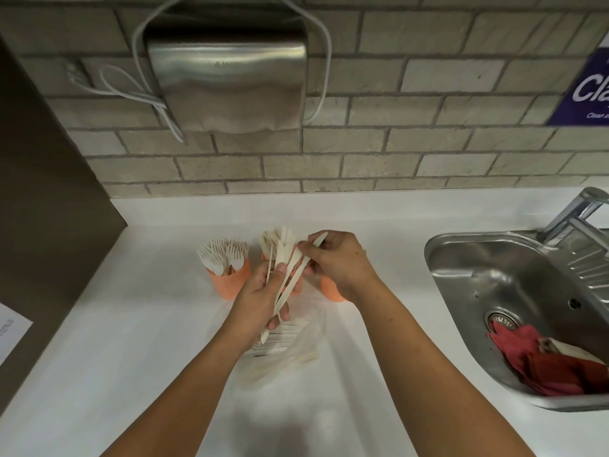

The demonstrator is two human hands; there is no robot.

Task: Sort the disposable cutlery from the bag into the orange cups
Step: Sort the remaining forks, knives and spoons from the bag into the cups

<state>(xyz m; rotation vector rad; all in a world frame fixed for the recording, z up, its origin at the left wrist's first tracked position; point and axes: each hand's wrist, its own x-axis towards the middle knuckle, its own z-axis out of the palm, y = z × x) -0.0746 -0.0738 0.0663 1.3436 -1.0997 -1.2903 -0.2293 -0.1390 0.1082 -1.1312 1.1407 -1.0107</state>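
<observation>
Forearms: both reach in from the near edge, over the white counter (131,324), and meet above the clear bag (280,354).
Bag: one, lying flat on the counter under the left wrist, with pale cutlery still inside.
Left hand (260,301): just beyond the bag, fingers curled round a fanned bundle of pale knives (283,255), thumb pressed on top.
Right hand (342,262): beyond the bag and to its right, fingertips pinching a single knife (318,240) at the edge of the bundle.
Step in hand: probably picking pieces out of the bundle one by one to sort them by kind.
Next move: draw the pinched piece free without spilling the rest, then stand it in the cup that matches its kind.
Cups: three orange, in a row beyond the bag; the fork cup (227,282) on the left is full, the middle cup (296,286) is largely hidden by the hands, and the contents of the right cup (331,290) are hidden.
Cutlery count: too many pieces, too overlapped, to count.
Sink (461,258): well right of the bag, with one red cloth (553,367) inside.
</observation>
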